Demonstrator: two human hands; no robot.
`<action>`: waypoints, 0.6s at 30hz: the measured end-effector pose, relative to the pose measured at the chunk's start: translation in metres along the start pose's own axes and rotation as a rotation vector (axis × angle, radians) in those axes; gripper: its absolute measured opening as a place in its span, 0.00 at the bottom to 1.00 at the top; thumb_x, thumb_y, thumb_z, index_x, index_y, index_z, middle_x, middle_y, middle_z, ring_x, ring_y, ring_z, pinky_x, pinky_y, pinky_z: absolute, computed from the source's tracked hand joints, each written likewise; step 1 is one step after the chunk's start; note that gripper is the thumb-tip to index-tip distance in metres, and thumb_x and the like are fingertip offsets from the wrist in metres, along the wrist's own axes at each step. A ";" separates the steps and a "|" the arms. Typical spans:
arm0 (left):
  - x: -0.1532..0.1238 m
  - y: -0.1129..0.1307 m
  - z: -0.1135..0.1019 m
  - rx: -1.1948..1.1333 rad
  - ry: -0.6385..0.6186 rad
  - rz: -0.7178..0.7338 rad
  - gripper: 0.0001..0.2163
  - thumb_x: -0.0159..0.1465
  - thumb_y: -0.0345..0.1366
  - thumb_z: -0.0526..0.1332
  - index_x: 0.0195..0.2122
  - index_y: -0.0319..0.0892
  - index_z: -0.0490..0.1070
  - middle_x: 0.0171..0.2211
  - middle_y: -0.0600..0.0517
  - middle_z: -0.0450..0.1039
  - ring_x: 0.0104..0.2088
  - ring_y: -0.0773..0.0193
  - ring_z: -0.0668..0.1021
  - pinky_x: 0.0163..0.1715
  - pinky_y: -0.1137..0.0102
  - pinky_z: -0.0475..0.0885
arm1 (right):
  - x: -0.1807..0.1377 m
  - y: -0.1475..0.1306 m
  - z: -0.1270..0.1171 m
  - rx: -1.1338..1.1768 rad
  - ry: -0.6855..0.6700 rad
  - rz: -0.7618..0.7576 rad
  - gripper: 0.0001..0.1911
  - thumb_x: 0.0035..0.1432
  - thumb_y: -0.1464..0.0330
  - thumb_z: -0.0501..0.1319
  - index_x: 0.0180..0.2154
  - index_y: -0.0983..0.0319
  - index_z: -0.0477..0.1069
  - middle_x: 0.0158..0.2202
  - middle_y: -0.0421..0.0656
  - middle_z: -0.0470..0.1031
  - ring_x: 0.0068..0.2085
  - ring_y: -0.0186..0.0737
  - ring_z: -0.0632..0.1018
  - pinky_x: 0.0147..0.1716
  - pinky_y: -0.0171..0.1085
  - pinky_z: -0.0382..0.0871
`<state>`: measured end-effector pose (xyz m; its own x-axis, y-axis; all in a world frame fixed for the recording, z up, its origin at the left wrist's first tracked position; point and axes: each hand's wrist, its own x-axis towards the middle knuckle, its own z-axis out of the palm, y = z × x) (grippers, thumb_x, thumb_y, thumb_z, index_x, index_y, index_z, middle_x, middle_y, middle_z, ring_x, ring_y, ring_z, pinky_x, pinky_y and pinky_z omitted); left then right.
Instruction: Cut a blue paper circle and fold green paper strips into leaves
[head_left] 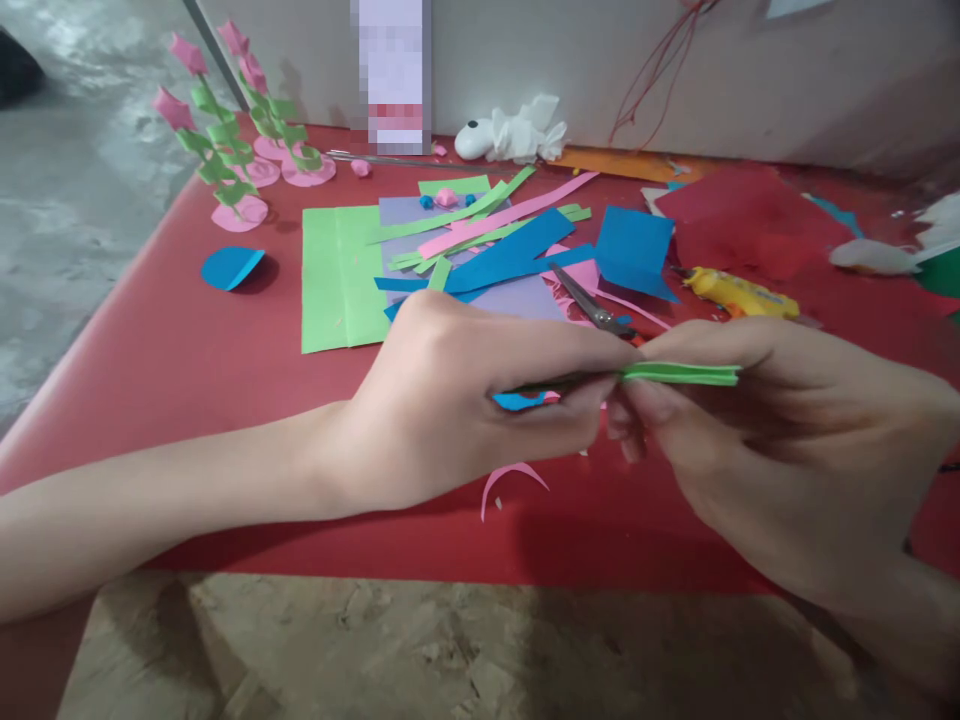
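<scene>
A folded green paper strip (682,374) is pinched between my two hands in front of me, above the table. My left hand (450,390) grips its left part, with the fingers closed and covering most of that end. Thumb and forefinger of my right hand (780,430) press on the strip near its middle, and its layered right end sticks out. Just behind the hands lie scissors (589,302), their handles partly hidden. Blue paper strips (517,250), pink strips (510,215) and green strips (457,220) are heaped on a purple sheet (525,297).
Pink paper flowers (225,130) on curled green stems stand at the back left. Near them lies a folded blue circle (231,268). A green sheet (322,280) is left of the heap. A yellow glue gun (742,292) lies at the right on the red table (285,385).
</scene>
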<state>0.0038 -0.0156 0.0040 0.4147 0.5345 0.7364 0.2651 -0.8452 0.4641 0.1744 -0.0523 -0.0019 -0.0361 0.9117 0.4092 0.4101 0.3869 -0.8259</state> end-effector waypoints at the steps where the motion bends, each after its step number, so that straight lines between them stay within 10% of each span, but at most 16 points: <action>1: 0.000 0.000 0.000 -0.028 0.017 0.000 0.07 0.55 0.22 0.63 0.29 0.41 0.76 0.20 0.62 0.77 0.18 0.80 0.72 0.17 0.86 0.67 | 0.000 0.000 0.000 0.013 0.003 -0.004 0.05 0.52 0.72 0.63 0.29 0.55 0.72 0.24 0.32 0.71 0.23 0.27 0.72 0.20 0.31 0.70; 10: -0.002 -0.002 -0.002 -0.396 -0.203 -0.203 0.13 0.62 0.31 0.61 0.47 0.39 0.75 0.38 0.55 0.81 0.33 0.68 0.82 0.30 0.79 0.78 | -0.002 0.000 0.000 0.444 -0.004 0.114 0.14 0.53 0.78 0.62 0.31 0.51 0.77 0.24 0.31 0.73 0.20 0.25 0.73 0.15 0.26 0.69; 18: -0.004 -0.003 0.001 -0.513 -0.200 -0.288 0.11 0.64 0.32 0.60 0.46 0.40 0.77 0.15 0.59 0.69 0.14 0.76 0.69 0.12 0.80 0.67 | 0.002 -0.003 0.000 0.526 -0.038 0.162 0.14 0.52 0.80 0.61 0.31 0.54 0.78 0.21 0.32 0.73 0.20 0.26 0.73 0.15 0.24 0.71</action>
<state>0.0021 -0.0158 -0.0010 0.5569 0.6897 0.4628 -0.0408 -0.5338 0.8447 0.1737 -0.0518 0.0010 -0.0472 0.9660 0.2544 -0.0973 0.2490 -0.9636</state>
